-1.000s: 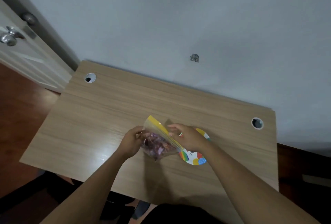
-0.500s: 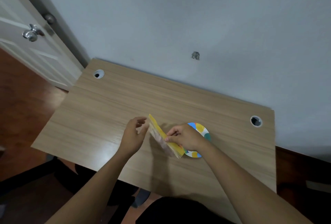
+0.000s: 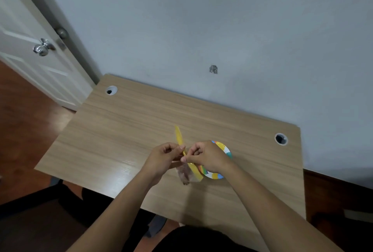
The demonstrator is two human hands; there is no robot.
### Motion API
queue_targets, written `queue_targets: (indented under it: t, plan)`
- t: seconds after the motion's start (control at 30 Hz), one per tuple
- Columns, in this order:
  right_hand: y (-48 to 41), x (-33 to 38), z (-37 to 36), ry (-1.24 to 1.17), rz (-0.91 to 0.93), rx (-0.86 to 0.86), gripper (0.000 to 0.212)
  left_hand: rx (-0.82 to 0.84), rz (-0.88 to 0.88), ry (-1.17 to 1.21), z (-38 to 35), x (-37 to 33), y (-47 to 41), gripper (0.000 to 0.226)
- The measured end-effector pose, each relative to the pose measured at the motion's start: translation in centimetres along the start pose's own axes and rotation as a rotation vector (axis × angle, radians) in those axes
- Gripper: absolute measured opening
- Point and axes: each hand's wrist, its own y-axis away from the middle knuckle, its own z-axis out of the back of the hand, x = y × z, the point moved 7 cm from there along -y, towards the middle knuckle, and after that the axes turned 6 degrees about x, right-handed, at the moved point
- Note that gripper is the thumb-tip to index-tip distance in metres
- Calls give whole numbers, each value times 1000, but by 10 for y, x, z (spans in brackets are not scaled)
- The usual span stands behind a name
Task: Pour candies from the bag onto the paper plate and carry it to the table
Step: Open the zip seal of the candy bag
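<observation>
While both hands' fingers (image 3: 182,147) pinch it, bag (image 3: 186,173) hangs below.

head cam – one view only | looks forward and down from above the desk (image 3: 125,130) | hands close below centre – wall (image 3: 222,19) behind, door (image 3: 30,66) at left
</observation>
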Motion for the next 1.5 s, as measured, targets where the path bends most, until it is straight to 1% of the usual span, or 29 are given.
queue_targets:
  t: [0.13, 0.2, 0.27, 0.33, 0.4, 0.43, 0.53, 0.63, 0.67, 0.8, 0.93, 1.0, 1.1, 1.13, 1.23, 1.27, 1.33, 1.4, 1.5]
  plan:
    - [9, -1, -5, -87, 21, 46, 45, 6, 23, 46, -3, 1, 5, 22]
    - [12, -5, -5, -113, 30, 55, 45, 38, 27, 86, -5, 2, 6, 21]
    - [14, -9, -5, -130, 37, 71, 42, 57, 31, 75, -7, 2, 7, 21]
    - [17, -10, -6, -153, 43, 91, 35, 62, 36, 53, -11, 0, 7, 23]
    - [17, -13, -5, -133, 19, 82, 23, 60, 48, 36, -15, -1, 7, 26]
    - [17, -15, -4, -115, -3, 71, 20, 61, 55, 25, -17, -1, 7, 27]
    - [18, -17, -1, -68, -66, 23, 30, 68, 68, -23, -21, 0, 7, 29]
    - [22, -14, 1, -48, -84, 0, 37, 74, 72, -56, -24, 1, 8, 29]
    - [25, -13, 1, -40, -85, 2, 36, 80, 73, -64, -25, 2, 9, 28]
    - [27, -11, -2, -65, -73, 39, 18, 123, 81, -83, -30, 3, 11, 30]
    - [28, -11, 1, -24, -66, 29, 21, 143, 98, -63, -33, 1, 13, 34]
    - [32, -6, 2, -4, -41, 30, 24, 158, 101, -71, -34, 0, 12, 40]
    - [38, -2, 0, -48, -3, 66, 25, 172, 119, -87, -30, 0, 11, 48]
    - [40, -1, 0, -70, 15, 77, 28, 172, 128, -92, -28, 1, 10, 46]
    - [45, 1, 0, -69, 45, 106, 34, 166, 138, -89, -23, 3, 6, 27]
    - [44, 0, -1, -76, 45, 116, 32, 160, 135, -80, -23, 4, 5, 24]
    - [42, -3, -1, -119, 34, 116, 26, 134, 121, -68, -21, 7, 2, 28]
    - [38, -8, 1, -137, 16, 68, 27, 92, 100, -48, -22, 9, 0, 27]
    - [32, -13, 4, -33, -2, -33, 30, 13, 84, -25, -27, 13, -1, 23]
